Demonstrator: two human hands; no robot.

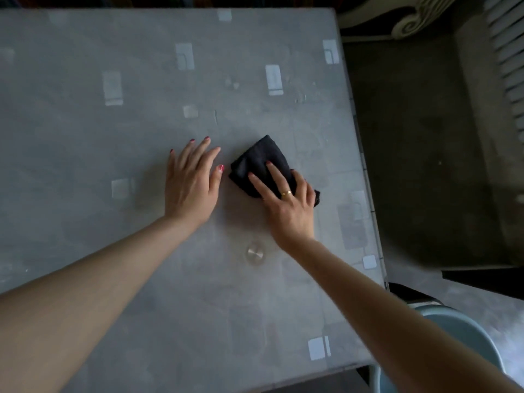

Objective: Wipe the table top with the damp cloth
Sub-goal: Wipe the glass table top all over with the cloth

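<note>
One dark cloth [256,163] under flat right hand [289,205], left hand [192,180] flat, grip released, on one grey table [113,137].

A dark, bunched-up cloth [261,163] is lying on the grey table top [113,131] toward its right side, its near part sitting under a hand.

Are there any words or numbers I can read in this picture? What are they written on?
No words or numbers can be read here.
Table: only pale rectangle shapes in its grey pattern, no letters.
Black cloth under the right hand: plain, no label showing.
Ring on that hand: too small to show any marking.
Left hand: flat on the table, nothing written.
Blue tub at the lower right: no text visible.
</note>
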